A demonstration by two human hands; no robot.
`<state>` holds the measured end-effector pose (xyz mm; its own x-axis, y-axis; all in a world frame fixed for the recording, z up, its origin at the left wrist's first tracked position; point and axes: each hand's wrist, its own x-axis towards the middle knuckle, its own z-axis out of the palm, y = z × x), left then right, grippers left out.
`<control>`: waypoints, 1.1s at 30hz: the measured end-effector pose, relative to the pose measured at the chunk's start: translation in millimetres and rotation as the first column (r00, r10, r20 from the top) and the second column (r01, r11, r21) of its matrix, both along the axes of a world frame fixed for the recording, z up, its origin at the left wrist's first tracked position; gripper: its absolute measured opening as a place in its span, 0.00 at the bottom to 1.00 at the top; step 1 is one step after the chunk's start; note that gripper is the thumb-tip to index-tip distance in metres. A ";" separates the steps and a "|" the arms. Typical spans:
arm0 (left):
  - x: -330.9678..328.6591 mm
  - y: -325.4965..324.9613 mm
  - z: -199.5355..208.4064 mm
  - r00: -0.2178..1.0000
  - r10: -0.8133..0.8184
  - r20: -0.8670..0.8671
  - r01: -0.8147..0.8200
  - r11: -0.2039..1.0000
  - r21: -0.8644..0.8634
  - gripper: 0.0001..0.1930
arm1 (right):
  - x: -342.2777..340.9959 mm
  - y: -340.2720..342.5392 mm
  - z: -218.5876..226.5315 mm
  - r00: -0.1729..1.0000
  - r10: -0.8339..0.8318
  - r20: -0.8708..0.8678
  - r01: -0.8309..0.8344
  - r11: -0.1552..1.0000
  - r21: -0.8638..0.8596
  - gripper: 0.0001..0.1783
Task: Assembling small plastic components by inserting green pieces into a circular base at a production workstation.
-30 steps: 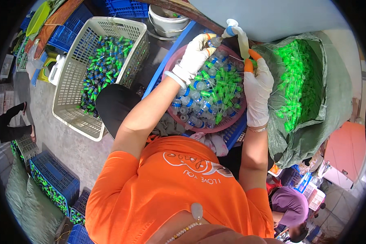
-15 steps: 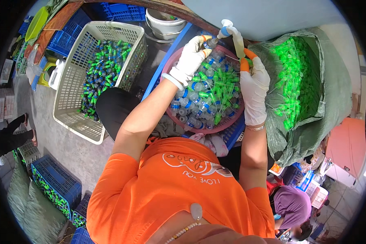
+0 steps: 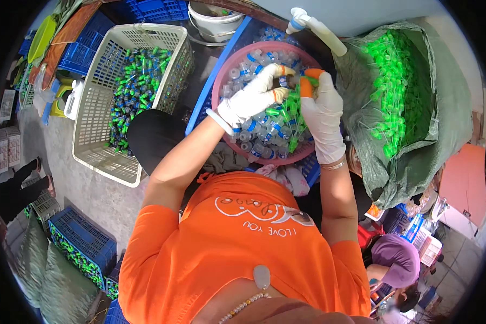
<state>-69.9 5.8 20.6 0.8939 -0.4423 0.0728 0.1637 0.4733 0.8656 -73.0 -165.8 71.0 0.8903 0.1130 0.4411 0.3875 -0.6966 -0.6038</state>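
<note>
My left hand (image 3: 254,97), in a white glove with orange finger covers, grips a small clear bottle (image 3: 284,81) with dark liquid inside. Close by on the right, my gloved right hand (image 3: 325,113) pinches a bright green cap (image 3: 312,80) by the bottle's mouth; whether the two touch is hard to see. Both hands are above a pink basin (image 3: 275,161). It holds many small clear bottles (image 3: 242,75) with blue bands, and a heap of green caps with thin stems (image 3: 291,113) lies on top of them.
A white dispensing spout (image 3: 329,36) juts out beyond the basin. On the right gapes a green sack (image 3: 356,108) of green caps. At left stands a pale crate (image 3: 86,108) of filled, capped bottles. A white bucket (image 3: 216,24) is behind; a person in purple (image 3: 397,259) sits lower right.
My left hand has brought the bottle from the spout's nozzle down over the basin. My right hand has shifted slightly left with the cap, so the two are now close together.
</note>
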 end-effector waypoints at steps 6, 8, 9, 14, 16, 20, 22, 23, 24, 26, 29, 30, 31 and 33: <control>-20.9 -15.4 13.1 0.902 0.183 0.391 -0.347 0.847 0.404 0.21 | -14.4 9.5 0.6 0.923 0.065 -0.378 0.088 0.923 0.374 0.09; -24.8 -17.7 11.8 0.628 0.164 0.761 -0.642 0.662 0.387 0.21 | -16.0 8.1 -0.5 0.882 0.100 -0.461 0.151 0.866 0.476 0.09; -23.1 -16.8 11.4 0.632 0.164 0.758 -0.639 0.663 0.389 0.21 | -15.9 6.8 -0.1 0.863 0.151 -0.482 0.159 0.824 0.544 0.09; -12.6 2.7 13.3 0.655 0.051 0.754 -0.567 0.693 0.445 0.22 | -9.0 -0.6 16.0 0.769 0.186 -0.611 0.137 0.886 0.442 0.09; -12.5 11.1 14.0 0.609 -0.036 0.793 -0.542 0.711 0.448 0.22 | -6.5 -1.2 14.8 0.747 0.142 -0.649 0.099 0.942 0.320 0.09; -11.7 19.3 8.8 0.859 0.070 0.507 -0.340 0.818 0.464 0.22 | -11.1 3.2 5.0 0.929 0.218 -0.299 -0.146 0.958 0.245 0.10; -16.9 20.2 7.4 0.845 0.068 0.530 -0.357 0.811 0.464 0.21 | -12.3 7.1 15.1 0.897 0.163 -0.411 -0.132 0.986 0.103 0.11; -20.3 20.5 6.7 0.829 0.065 0.555 -0.372 0.805 0.462 0.21 | -13.0 8.9 16.9 0.877 0.130 -0.462 -0.131 0.991 0.031 0.12; -23.7 21.2 6.1 0.813 0.061 0.579 -0.388 0.799 0.460 0.21 | -14.1 10.7 11.0 0.875 0.134 -0.464 -0.135 0.990 0.033 0.12; -27.7 25.5 7.6 0.791 0.028 0.611 -0.418 0.755 0.506 0.20 | -15.4 9.7 -9.7 0.832 0.218 -0.510 -0.102 0.964 0.247 0.14; -33.5 52.0 0.0 0.711 0.029 0.703 -0.589 0.570 0.572 0.19 | -25.9 6.9 -14.7 0.863 0.212 -0.459 -0.135 0.972 0.195 0.15; -28.1 69.7 -5.5 0.659 0.079 0.748 -0.681 0.485 0.549 0.19 | -32.0 5.7 -12.9 0.913 0.165 -0.372 -0.166 0.986 0.031 0.16; -19.7 95.4 -12.6 0.541 0.093 0.836 -0.827 0.243 0.508 0.20 | -34.3 4.6 -12.7 0.953 0.133 -0.273 -0.175 0.975 -0.134 0.16; -13.5 112.3 -18.5 0.415 0.064 0.907 -0.909 -0.006 0.416 0.20 | -36.2 -8.6 -28.6 0.949 0.121 -0.291 -0.196 0.950 -0.243 0.17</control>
